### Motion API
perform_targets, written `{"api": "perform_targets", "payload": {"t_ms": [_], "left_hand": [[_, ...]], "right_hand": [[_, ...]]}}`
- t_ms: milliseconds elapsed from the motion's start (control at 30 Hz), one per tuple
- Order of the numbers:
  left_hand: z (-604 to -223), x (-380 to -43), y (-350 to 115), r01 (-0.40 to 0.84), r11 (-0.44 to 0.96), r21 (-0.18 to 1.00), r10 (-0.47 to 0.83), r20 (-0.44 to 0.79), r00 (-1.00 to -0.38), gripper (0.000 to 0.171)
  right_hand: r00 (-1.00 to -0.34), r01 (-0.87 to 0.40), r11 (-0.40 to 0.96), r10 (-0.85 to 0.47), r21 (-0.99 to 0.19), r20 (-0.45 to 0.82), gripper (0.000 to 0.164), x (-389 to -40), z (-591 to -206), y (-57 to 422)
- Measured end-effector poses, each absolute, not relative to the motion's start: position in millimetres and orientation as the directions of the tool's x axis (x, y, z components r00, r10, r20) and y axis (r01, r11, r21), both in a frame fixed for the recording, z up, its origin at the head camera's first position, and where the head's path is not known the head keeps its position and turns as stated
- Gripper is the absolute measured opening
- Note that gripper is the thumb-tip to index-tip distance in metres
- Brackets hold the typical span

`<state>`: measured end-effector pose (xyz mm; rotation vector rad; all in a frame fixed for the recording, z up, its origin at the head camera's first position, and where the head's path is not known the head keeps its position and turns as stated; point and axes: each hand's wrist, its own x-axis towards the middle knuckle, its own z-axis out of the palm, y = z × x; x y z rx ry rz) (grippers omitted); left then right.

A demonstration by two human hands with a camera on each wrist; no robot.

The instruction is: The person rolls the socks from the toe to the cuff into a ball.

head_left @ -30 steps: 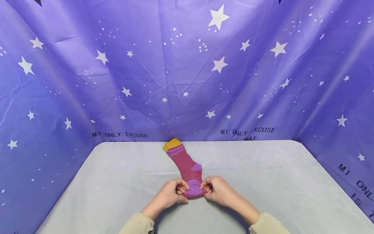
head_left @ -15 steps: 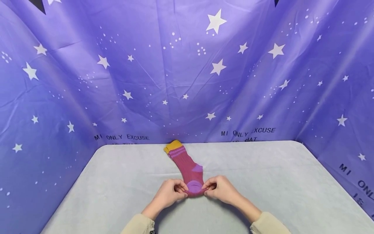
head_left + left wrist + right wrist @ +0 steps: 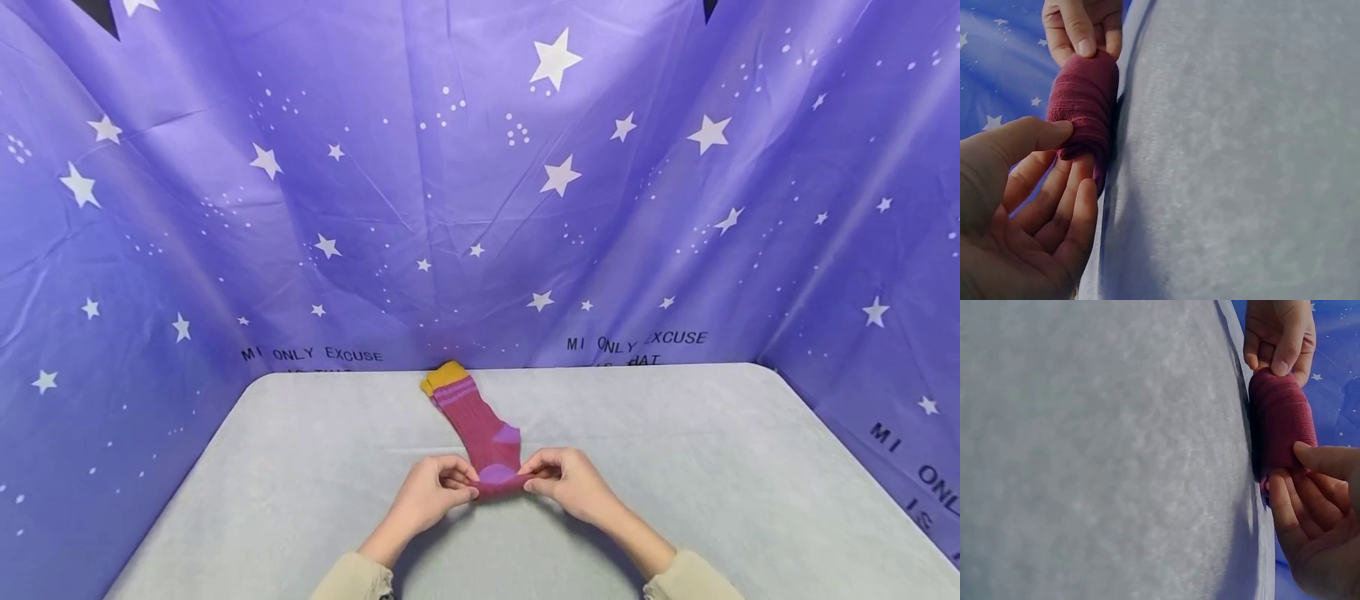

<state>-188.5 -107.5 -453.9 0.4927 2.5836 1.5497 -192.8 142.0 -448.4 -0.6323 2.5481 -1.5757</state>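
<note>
Left hand (image 3: pixel 433 493) and right hand (image 3: pixel 573 486) are pinching opposite ends of the rolled toe (image 3: pixel 501 487) of a maroon sock (image 3: pixel 480 427) — which is lying between and beyond them on a grey table (image 3: pixel 637 433), its yellow cuff (image 3: pixel 448 374) pointing away; farther off, a starry purple curtain (image 3: pixel 465 183) is hanging.

And here's my right hand (image 3: pixel 1319 522), low on the right, thumb on top of the dark red knit roll (image 3: pixel 1282 419), fingers beneath its near end. Up at the far end, my left hand (image 3: pixel 1282 331) has its own thumb pressed on top! Ridges run across the knit. Grey tabletop (image 3: pixel 1104 450) fills the left; starry blue cloth (image 3: pixel 1338 381) lies beyond. The roll's underside looks purplish, though shadow makes that uncertain.
</note>
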Motion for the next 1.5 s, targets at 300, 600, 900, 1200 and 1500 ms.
{"api": "perform_targets", "payload": {"t_ms": [300, 600, 900, 1200, 1500], "left_hand": [[-451, -189, -115, 0.152, 0.343, 0.927, 0.308, 0.042, -0.95, 0.015], [-456, -193, -111, 0.052, 0.339, 0.939, 0.235, -0.031, -0.971, 0.015], [-449, -197, -104, 0.094, 0.583, 0.807, 0.128, 0.024, -0.992, 0.01], [-437, -200, -91, 0.145, 0.748, 0.647, 0.136, 0.063, -0.989, 0.018], [-446, -199, -88, 0.238, 0.712, 0.66, 0.148, 0.19, -0.971, 0.025]], "right_hand": [[-0.916, -0.238, 0.324, -0.388, -0.916, 0.101, 0.015, -194, -443, 140], [-0.924, -0.04, 0.223, -0.378, -0.974, -0.048, 0.024, -200, -450, 142], [-0.952, -0.074, 0.381, -0.304, -0.921, -0.05, 0.014, -210, -449, 137], [-0.974, -0.183, 0.659, -0.222, -0.729, 0.044, 0.009, -212, -439, 123], [-0.921, -0.381, 0.751, -0.255, -0.54, 0.295, 0.03, -207, -442, 113]]}}
